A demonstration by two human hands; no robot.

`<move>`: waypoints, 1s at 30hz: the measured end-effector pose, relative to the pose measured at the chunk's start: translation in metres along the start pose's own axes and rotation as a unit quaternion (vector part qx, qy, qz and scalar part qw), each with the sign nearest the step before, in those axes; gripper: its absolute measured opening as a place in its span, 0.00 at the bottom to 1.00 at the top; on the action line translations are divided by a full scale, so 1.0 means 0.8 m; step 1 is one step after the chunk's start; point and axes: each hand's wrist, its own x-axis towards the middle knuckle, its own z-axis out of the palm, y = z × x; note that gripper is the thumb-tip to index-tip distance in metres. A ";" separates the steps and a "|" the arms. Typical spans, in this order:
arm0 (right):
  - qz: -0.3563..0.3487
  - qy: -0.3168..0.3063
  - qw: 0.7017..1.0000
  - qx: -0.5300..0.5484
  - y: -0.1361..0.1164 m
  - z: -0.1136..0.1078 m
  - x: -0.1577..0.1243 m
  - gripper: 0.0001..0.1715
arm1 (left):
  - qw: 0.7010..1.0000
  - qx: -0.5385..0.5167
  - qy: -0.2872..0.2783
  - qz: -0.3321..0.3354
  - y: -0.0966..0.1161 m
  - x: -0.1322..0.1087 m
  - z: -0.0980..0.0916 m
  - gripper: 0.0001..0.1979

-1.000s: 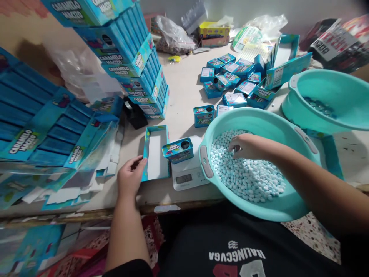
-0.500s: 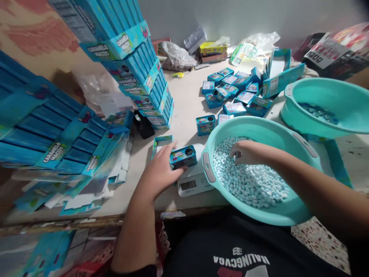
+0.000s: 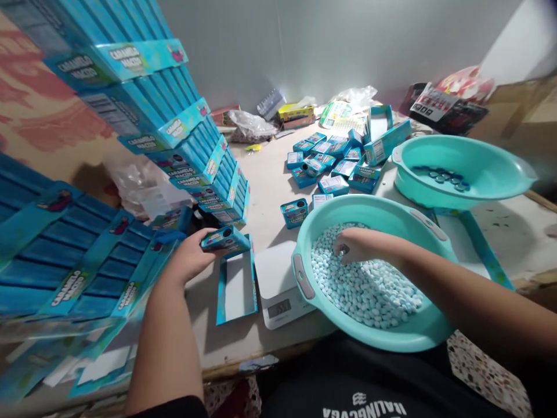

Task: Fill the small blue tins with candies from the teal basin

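Observation:
My left hand (image 3: 194,254) is closed around a small blue candy box (image 3: 228,238), held over the far end of a shallow open display tray (image 3: 237,290). My right hand (image 3: 350,245) reaches into a turquoise basin (image 3: 369,209) of pale blue-white candies (image 3: 369,293). Its fingers are curled in among the candies, and the fingertips are partly hidden. Between tray and basin lies a white kitchen scale (image 3: 274,267) with nothing on its plate; its display is too blurred to read. Another blue candy box (image 3: 294,213) stands upright behind the basin's left rim.
Tall stacks of filled display boxes (image 3: 174,128) rise at the left, above flat cardboard pieces (image 3: 104,366). Several small blue boxes (image 3: 333,184) lie in a pile at the back. A second turquoise basin (image 3: 491,157) at the right holds some round, shiny blue pieces (image 3: 441,176).
My left hand has carried the candy box leftward from above the scale to the tray, uncovering the scale's plate. My right hand stays in the candies. The view has shifted.

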 end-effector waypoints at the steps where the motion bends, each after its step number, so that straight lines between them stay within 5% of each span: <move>1: 0.001 0.001 1.000 0.001 0.001 0.001 0.001 0.14 | 1.000 0.000 0.001 0.001 -0.005 0.003 -0.001 0.29; 8: 0.011 0.001 1.000 0.010 0.004 0.003 0.003 0.16 | 0.999 -0.038 0.011 -0.008 -0.031 0.024 -0.006 0.33; 15: 0.005 0.009 1.000 0.026 0.002 0.001 -0.002 0.14 | 0.989 -0.142 -0.027 0.002 -0.024 0.041 0.023 0.38; 21: 0.014 0.003 0.999 0.046 0.002 0.000 -0.002 0.15 | 0.979 -0.204 0.011 -0.004 -0.015 0.039 0.038 0.42; 30: 0.013 0.020 0.997 0.074 0.011 0.019 0.008 0.15 | 0.971 -0.237 0.017 0.001 -0.035 0.029 0.039 0.39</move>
